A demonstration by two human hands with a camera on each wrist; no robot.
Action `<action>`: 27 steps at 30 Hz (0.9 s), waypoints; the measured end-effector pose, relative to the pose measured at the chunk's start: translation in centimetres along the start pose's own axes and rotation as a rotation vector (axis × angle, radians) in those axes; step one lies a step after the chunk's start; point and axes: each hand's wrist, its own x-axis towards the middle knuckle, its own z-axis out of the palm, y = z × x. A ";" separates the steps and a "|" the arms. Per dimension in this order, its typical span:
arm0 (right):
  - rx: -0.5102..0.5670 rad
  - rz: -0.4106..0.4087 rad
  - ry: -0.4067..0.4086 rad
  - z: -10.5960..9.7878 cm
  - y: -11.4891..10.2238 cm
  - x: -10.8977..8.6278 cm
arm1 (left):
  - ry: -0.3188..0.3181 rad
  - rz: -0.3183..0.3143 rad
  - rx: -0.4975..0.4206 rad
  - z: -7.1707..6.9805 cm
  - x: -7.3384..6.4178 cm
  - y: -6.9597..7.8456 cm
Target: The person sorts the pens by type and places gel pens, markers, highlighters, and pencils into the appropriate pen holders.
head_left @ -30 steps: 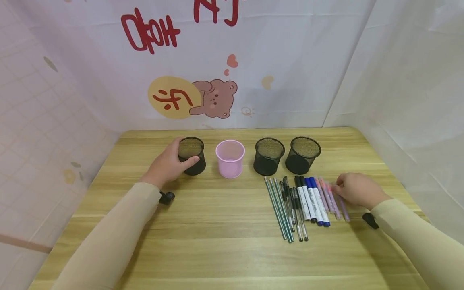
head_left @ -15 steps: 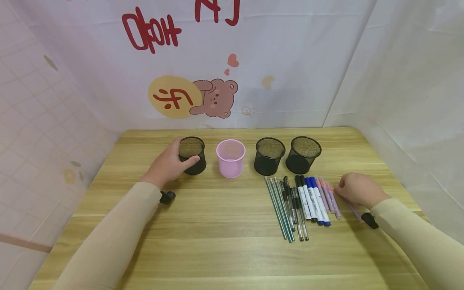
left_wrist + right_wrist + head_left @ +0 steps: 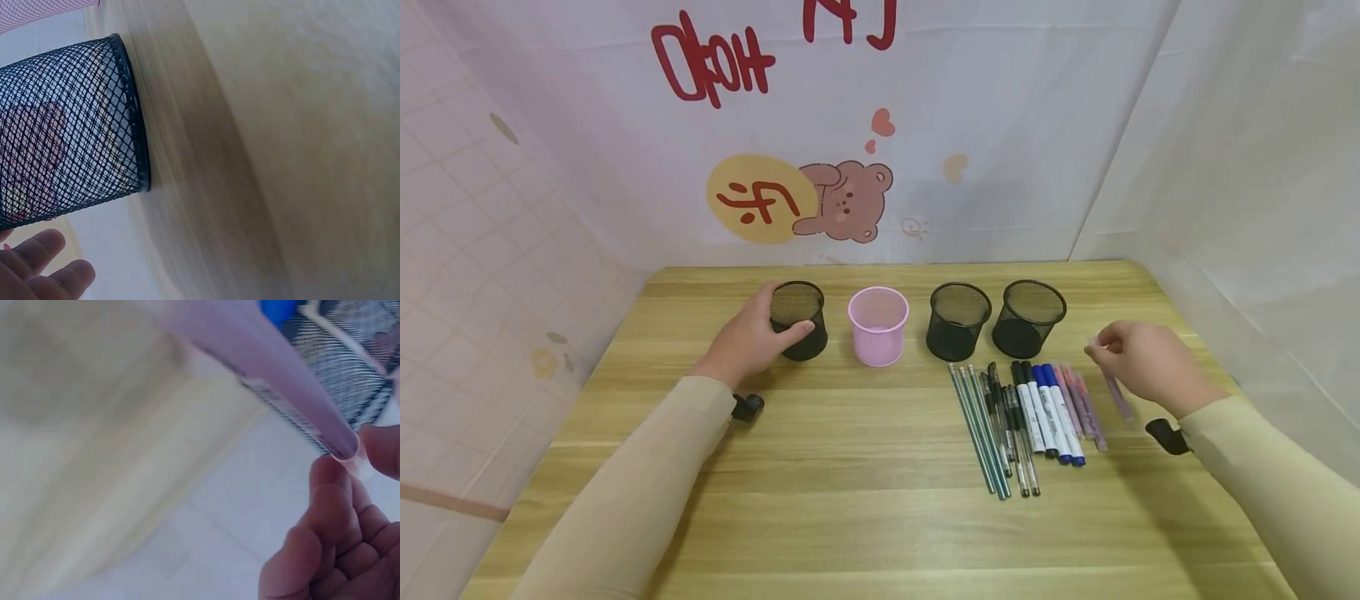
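Observation:
At the left, my left hand (image 3: 747, 340) holds a black mesh pen cup (image 3: 799, 337), thumb across its front and fingers at its far side. In the left wrist view the mesh cup (image 3: 69, 131) stands upright on the table, with fingertips (image 3: 50, 247) by its wall. My right hand (image 3: 1153, 362), at the right side, pinches a lilac pen (image 3: 1117, 398) by its pale end between thumb and fingers. The right wrist view shows this pen (image 3: 281, 369) slanting away from the fingertips (image 3: 329, 478). Several similar pink-topped lilac pens (image 3: 1084, 410) lie left of that hand.
A pink cup (image 3: 878, 343) and two more black mesh cups (image 3: 953, 333), (image 3: 1024, 333) stand along the back. Green pencils (image 3: 979, 433), black gel pens (image 3: 1011, 433), and black-capped and blue-capped markers (image 3: 1051, 412) lie in a row before them. Fabric walls (image 3: 1000, 125) enclose the table.
My right hand has drawn the lilac pen rightward from the others, then lifted it up and away toward the back. My left hand stays on the black cup.

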 end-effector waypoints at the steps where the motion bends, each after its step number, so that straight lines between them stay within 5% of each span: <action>1: 0.009 -0.006 0.012 -0.3 -0.5 0.0 | 0.000 -0.002 0.001 0.0 0.0 0.0; 18: 0.127 -0.246 0.294 -2.1 -10.4 0.5 | -0.006 -0.005 -0.008 0.0 0.1 -0.1; 27: 0.294 -0.345 0.286 -1.4 -15.0 2.1 | -0.012 -0.006 -0.008 0.0 0.1 -0.1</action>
